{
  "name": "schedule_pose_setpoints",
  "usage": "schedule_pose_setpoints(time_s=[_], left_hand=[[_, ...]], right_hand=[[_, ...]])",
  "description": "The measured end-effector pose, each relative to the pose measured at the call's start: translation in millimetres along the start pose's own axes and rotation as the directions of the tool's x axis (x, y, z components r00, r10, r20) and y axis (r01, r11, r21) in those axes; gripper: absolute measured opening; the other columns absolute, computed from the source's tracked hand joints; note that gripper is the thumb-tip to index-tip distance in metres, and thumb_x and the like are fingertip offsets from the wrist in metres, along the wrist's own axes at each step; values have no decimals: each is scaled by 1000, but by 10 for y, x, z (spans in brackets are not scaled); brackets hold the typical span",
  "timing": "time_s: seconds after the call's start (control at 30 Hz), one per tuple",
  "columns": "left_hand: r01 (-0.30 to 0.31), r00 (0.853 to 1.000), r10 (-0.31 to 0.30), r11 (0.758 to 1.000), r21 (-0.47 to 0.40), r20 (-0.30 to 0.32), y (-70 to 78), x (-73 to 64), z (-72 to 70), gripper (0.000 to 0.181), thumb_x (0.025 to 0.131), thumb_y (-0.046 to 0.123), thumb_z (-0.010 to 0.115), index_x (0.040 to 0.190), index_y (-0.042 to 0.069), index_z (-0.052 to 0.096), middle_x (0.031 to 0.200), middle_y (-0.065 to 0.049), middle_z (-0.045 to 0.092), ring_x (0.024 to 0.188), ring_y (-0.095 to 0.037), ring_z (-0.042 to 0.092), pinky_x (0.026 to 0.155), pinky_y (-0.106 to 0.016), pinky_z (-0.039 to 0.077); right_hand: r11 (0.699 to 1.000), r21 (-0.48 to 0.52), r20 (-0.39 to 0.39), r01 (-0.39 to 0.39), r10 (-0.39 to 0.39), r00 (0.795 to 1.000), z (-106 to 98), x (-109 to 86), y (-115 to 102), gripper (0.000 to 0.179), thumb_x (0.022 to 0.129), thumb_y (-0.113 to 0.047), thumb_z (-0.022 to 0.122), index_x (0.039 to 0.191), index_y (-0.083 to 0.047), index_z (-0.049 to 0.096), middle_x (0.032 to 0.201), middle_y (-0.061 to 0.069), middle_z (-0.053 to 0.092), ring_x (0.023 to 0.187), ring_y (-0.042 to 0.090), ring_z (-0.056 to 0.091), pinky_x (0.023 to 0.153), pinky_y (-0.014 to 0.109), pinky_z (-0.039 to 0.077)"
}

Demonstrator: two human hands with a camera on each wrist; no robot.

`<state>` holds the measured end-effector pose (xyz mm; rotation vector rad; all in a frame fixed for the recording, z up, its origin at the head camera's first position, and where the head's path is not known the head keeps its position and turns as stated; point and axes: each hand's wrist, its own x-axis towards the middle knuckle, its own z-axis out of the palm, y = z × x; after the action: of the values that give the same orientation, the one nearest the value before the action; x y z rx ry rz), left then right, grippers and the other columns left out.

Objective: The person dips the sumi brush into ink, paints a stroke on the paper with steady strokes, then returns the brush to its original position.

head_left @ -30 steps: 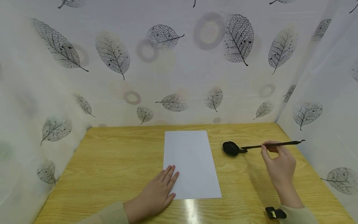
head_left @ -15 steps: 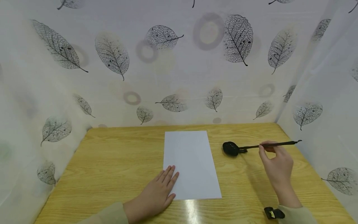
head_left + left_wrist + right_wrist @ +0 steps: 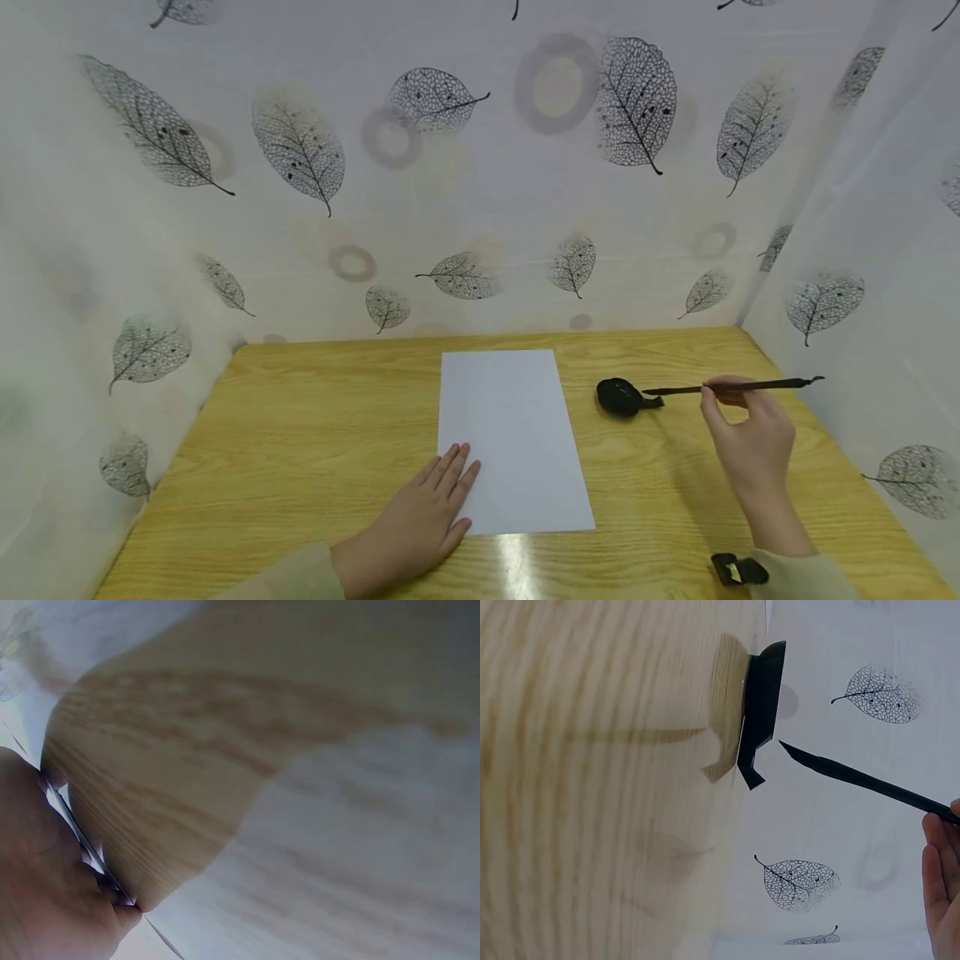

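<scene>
A dark writing brush [image 3: 757, 385] is pinched near its middle by my right hand [image 3: 752, 446], its shaft almost level and its tip pointing left. The tip is at the near rim of a small black ink dish [image 3: 618, 397] with a short handle. From the right wrist, the brush [image 3: 870, 783] tapers to a point just apart from the dish [image 3: 763, 701]. My left hand [image 3: 420, 521] lies flat, fingers straight, on the lower left edge of a blank white sheet of paper [image 3: 510, 433]. In the left wrist view, part of the left hand [image 3: 52, 877] shows at the paper's edge.
The wooden table [image 3: 315, 433] carries the paper in its middle and the dish at right. A leaf-patterned curtain [image 3: 495, 192] closes off the back and both sides. A black strap with a buckle [image 3: 738, 571] sits at the right wrist.
The right hand moves slightly left, then back right, with the brush. The brush tip draws back from the dish and lifts a little. The left hand and paper stay still.
</scene>
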<state>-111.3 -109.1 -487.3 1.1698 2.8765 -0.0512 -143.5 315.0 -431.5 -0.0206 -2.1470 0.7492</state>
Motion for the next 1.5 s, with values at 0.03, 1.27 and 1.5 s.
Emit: schedule_pose_setpoints(time_s=[0.03,1.27,1.5], left_hand=[[0,1000,0,1000,-2,3,1,2,2,67,111,42,45,165,2,35,173,-23,29,161,-35,32,129,-46,36],[-3,1000,3,1000,25,3,-9,9,53,67,112,43,42,165,3,34,173,-24,28,161,-35,33,129,-46,37],[-9,1000,9,1000,2,-21,-3,0,37,67,112,41,45,165,1,34,173,-25,29,161,-36,32,128,-47,37]], right_hand=[[1000,2,6,2,-3,1000,7,-5,3,10,90,4,75,100,6,76,94,25,76,90,-35,41,83,0,33],[998,-55,-32,-16,15,999,-86,37,15,12,91,2,75,103,4,78,93,24,77,88,-39,38,80,-1,30],[999,1,-50,-38,38,998,-51,62,-52,12,90,4,76,102,5,78,90,11,75,86,-35,43,83,-1,32]])
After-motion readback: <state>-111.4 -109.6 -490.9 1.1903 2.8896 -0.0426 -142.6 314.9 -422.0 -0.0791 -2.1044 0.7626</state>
